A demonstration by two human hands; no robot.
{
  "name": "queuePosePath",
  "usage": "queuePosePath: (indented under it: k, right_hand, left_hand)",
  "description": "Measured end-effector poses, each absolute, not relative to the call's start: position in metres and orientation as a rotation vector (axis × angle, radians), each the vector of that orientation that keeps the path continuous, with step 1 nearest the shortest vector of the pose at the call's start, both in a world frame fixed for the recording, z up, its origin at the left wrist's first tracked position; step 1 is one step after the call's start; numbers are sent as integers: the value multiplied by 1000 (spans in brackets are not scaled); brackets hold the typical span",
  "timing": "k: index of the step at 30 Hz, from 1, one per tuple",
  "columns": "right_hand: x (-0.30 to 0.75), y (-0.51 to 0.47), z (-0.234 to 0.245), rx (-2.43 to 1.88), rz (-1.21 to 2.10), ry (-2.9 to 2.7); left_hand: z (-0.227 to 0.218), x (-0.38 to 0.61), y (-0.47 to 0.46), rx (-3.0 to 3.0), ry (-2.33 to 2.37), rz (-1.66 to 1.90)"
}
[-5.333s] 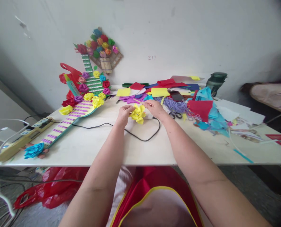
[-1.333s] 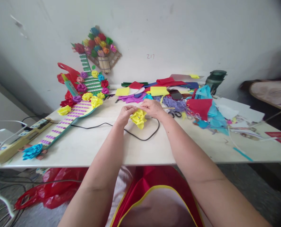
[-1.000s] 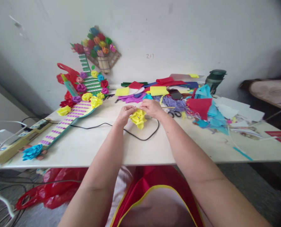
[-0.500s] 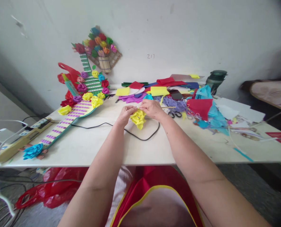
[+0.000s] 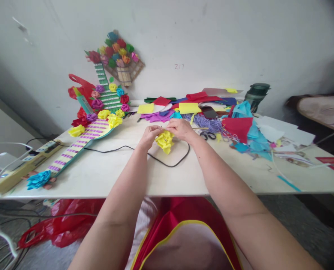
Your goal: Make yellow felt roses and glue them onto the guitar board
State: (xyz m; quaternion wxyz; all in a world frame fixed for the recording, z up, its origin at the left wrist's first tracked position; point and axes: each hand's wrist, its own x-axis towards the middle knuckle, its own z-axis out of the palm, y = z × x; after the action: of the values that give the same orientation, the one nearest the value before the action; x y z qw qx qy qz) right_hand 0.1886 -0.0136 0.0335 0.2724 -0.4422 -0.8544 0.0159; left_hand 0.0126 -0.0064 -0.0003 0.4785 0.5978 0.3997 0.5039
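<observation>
A yellow crepe-paper flower [image 5: 165,142] hangs between my two hands, above the middle of the table. My left hand [image 5: 150,136] is closed in a pinch at the flower's upper left edge. On the other side, my right hand [image 5: 179,129] has its fingers pressed together at the top right of the flower. A thin stick [image 5: 201,128] shows just right of my right hand; whether it is held there I cannot tell. The fingertips meet close together, and what lies right between them is too small to make out.
A black cord [image 5: 172,166] loops beneath the flower. Scissors [image 5: 208,135], purple yarn [image 5: 204,122] and a green-lidded bottle [image 5: 256,95] are to the right. At left stand a flower-decked guitar-shaped craft [image 5: 81,144] and a power strip [image 5: 40,159]. Coloured sheets [image 5: 187,108] lie along the wall.
The yellow flower has turned or shifted very slightly to the right in my fingers. Both hands stay nearly where they were.
</observation>
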Motion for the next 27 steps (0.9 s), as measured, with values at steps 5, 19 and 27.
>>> queuePosePath:
  k: [5, 19, 27]
  right_hand:
    - [186, -14, 34, -1179, -4, -2292]
    - [185, -15, 37, -1175, -1, -2295]
    - [184, -15, 36, -1226, 14, -2267]
  left_hand:
    - [-3, 12, -5, 1449, 943, 1231]
    - [-1, 17, -7, 1426, 945, 1207]
    - [-3, 16, -5, 1449, 938, 1175]
